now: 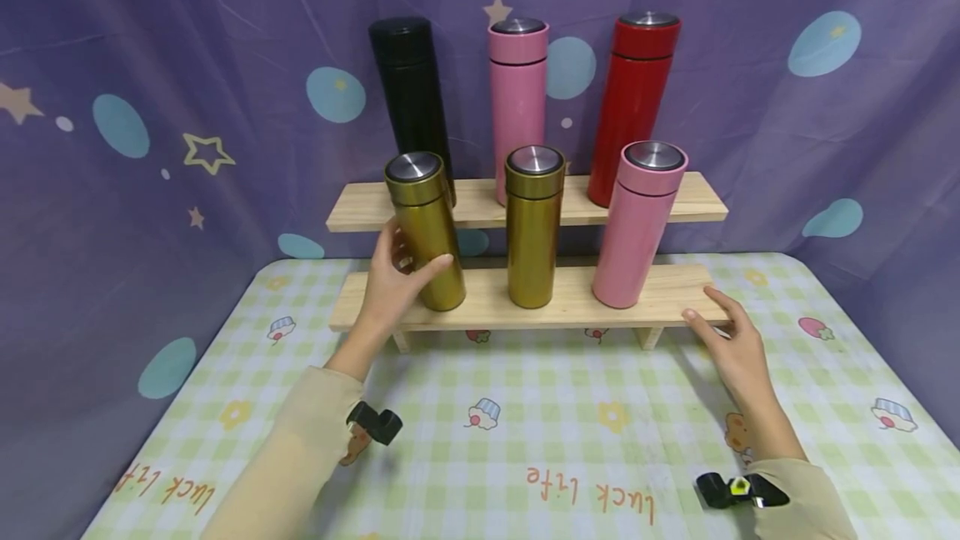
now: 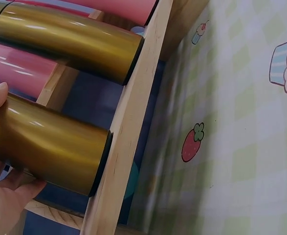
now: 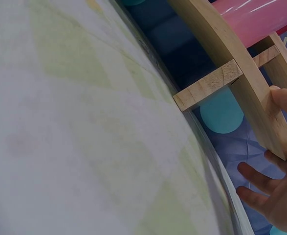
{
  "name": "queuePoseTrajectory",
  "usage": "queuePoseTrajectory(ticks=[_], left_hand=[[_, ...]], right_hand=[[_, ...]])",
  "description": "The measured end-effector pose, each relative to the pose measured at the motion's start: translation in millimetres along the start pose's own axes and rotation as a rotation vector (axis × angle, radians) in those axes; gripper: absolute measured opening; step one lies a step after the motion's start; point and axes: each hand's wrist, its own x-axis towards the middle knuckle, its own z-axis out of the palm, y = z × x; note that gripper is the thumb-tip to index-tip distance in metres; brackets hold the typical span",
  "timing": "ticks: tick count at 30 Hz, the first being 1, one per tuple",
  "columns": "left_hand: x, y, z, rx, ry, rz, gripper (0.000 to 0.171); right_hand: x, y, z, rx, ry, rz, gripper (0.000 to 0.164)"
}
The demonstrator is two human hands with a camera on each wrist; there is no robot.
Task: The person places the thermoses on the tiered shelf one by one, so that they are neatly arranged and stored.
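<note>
My left hand (image 1: 392, 286) grips a gold thermos (image 1: 426, 232) at the left of the lower board of a two-tier wooden shelf (image 1: 577, 277). Its thumb lies across the front and the other fingers curl round the far side. In the left wrist view the base of that thermos (image 2: 60, 142) is right at the board. At the shelf's right end my right hand (image 1: 738, 348) holds the board's corner, thumb at the front edge and fingers round the end. A second gold thermos (image 1: 534, 232) stands mid-board, with a pink thermos (image 1: 637, 232) to its right.
On the upper board stand a black thermos (image 1: 412, 98), another pink thermos (image 1: 517, 98) and a red thermos (image 1: 633, 107). A green checked tablecloth (image 1: 555, 407) lies under the shelf. A purple curtain (image 1: 247, 48) hangs close behind.
</note>
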Motion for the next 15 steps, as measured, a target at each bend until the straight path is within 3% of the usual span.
queuePoseTrajectory(ticks=[3,10,15], left_hand=[[0.9,-2.0,-0.1,0.001,-0.010,0.003,0.082],[12.6,-39.3,2.5,-0.022,-0.005,0.012,0.084],[7.2,-53.3,8.3,-0.070,0.034,-0.018,0.085]], right_hand=[[0.5,-0.3,0.0,0.001,-0.002,0.001,0.074],[0.3,-2.5,-2.8,0.004,-0.020,0.006,0.077],[2.8,-5.3,-4.7,0.002,-0.029,0.003,0.077]])
